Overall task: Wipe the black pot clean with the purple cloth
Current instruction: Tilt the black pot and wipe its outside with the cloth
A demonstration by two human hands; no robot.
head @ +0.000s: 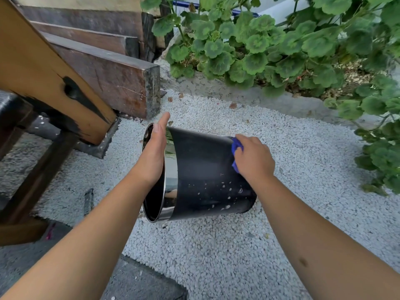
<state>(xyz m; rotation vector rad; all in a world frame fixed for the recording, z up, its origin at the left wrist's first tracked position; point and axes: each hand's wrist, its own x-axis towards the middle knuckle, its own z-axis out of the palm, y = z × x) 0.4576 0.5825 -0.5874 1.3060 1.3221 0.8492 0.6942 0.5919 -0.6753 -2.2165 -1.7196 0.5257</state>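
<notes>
The black pot (203,176) lies tipped on its side over white gravel, its shiny chrome rim and open mouth facing left. White specks dot its lower side. My left hand (154,152) lies flat against the rim at the mouth, fingers straight and pointing up, steadying the pot. My right hand (252,158) presses the bunched purple cloth (236,148) against the pot's upper side near its base. Only a small part of the cloth shows past my fingers.
White gravel (216,245) covers the ground around the pot. Dark wooden beams (112,76) and a slanted tan wooden post (43,74) stand at the left. Leafy green plants (281,46) fill the back and right. A grey paving slab (140,282) lies at the near edge.
</notes>
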